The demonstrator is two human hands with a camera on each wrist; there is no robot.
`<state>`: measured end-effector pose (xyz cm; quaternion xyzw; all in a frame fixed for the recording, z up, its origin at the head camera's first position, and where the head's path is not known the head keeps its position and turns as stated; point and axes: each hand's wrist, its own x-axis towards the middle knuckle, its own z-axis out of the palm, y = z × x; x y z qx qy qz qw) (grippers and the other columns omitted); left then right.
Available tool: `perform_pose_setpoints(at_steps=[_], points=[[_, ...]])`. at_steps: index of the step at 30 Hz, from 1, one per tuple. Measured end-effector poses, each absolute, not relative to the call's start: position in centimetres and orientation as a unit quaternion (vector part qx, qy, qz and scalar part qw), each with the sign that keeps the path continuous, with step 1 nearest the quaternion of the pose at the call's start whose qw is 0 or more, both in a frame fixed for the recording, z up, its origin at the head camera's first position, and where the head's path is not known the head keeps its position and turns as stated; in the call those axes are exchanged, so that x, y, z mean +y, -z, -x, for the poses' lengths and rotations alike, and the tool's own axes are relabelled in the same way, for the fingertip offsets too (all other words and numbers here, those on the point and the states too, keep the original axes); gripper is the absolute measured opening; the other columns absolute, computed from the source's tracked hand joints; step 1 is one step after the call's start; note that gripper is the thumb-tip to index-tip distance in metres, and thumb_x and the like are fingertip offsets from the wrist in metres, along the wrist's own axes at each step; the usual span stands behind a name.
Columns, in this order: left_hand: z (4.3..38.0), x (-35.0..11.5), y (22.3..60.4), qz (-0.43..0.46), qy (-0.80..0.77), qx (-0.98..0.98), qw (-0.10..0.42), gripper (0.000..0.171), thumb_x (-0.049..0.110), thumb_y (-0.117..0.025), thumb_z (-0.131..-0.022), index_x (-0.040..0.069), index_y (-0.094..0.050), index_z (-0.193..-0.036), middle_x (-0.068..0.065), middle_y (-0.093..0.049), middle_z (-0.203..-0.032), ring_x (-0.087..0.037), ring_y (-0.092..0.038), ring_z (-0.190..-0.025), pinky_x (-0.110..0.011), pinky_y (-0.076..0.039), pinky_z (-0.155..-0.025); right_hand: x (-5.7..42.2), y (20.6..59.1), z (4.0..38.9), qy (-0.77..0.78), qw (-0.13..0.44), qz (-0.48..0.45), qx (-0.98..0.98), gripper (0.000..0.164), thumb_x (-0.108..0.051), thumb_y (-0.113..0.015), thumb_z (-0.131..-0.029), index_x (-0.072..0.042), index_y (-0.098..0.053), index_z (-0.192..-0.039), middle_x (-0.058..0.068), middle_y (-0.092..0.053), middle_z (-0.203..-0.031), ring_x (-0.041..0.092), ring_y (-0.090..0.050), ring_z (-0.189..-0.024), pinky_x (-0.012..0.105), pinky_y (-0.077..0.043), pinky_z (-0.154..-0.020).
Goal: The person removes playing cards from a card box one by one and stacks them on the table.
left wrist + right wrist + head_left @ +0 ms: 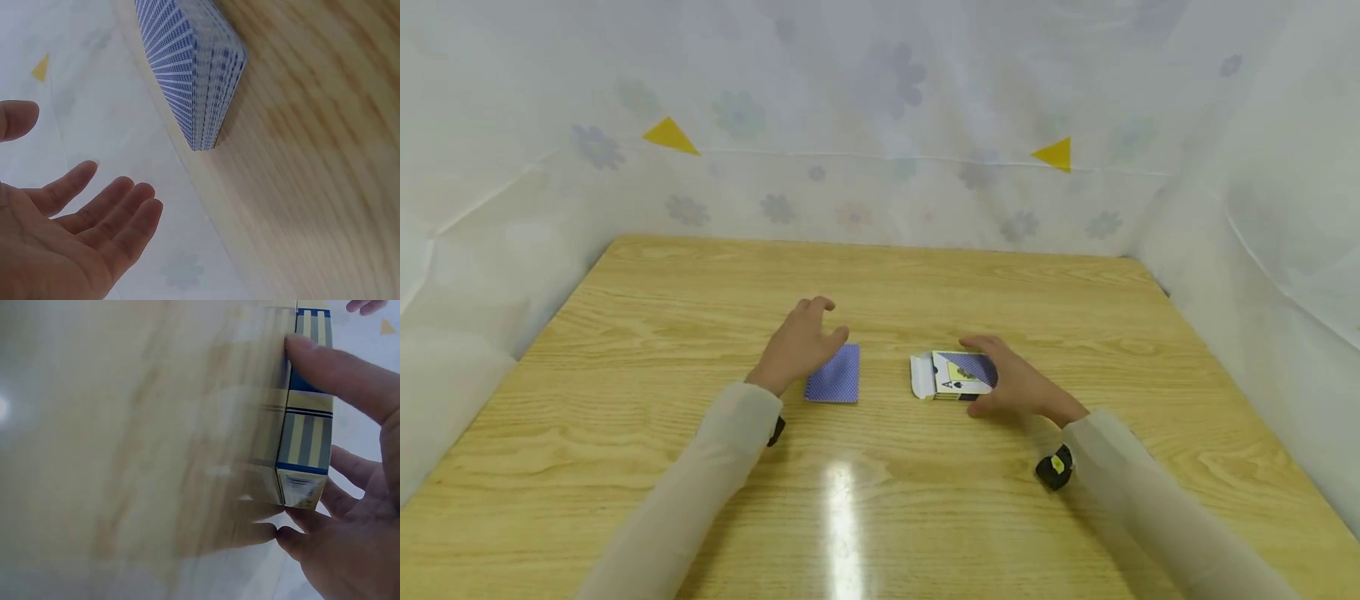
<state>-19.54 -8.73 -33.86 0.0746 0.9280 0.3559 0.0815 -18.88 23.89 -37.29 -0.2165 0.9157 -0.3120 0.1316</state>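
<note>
On the wooden table lies a stack of playing cards [841, 375], blue patterned backs up; its layered edges [212, 94] show in the left wrist view. Over its left side hovers my left hand [801, 343], fingers spread and relaxed, apart from the cards and holding nothing. To the right lies a card box [964, 373] printed with an ace of spades, its white end flap [921, 377] folded out toward the stack. My right hand [1011, 379] grips the box around its right end, the thumb [319, 359] along the near side. The fingers curve round the far side, partly hidden.
White flowered cloth [880, 100] hangs behind the wooden table [880, 292] and along both sides. Yellow triangles [1052, 155] are stuck to the back cloth. A black wrist device [1055, 468] sits beneath the right sleeve.
</note>
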Motion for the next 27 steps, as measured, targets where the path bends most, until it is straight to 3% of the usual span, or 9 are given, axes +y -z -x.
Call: perform_pose_setpoints(at_steps=[11,27], points=[[19.3,-8.7,34.2,-0.081,-0.377,0.919,0.085,0.054,0.035,-0.045,-0.098,0.005,-0.035,-0.142,-0.018,-0.034,-0.146,-0.035,-0.046,-0.121,-0.053,-0.041,-0.097,23.7,37.8,19.0,0.324,0.115,0.207,0.916,0.077,-0.015,-0.084,-0.069,-0.006,-0.047,-0.136,0.019,-0.042,-0.14,0.031,-0.047,-0.112,0.045,-0.04,-0.091],[19.3,-8.7,34.2,-0.084,-0.394,0.911,0.085,0.054,0.033,-0.046,-0.097,0.005,-0.035,-0.142,-0.018,-0.035,-0.145,-0.036,-0.043,-0.125,-0.053,-0.04,-0.099,22.2,36.9,19.3,0.412,0.136,0.177,0.883,0.077,-0.014,-0.08,-0.071,-0.011,-0.044,-0.139,0.013,-0.043,-0.137,0.028,-0.046,-0.11,0.039,-0.04,-0.089]])
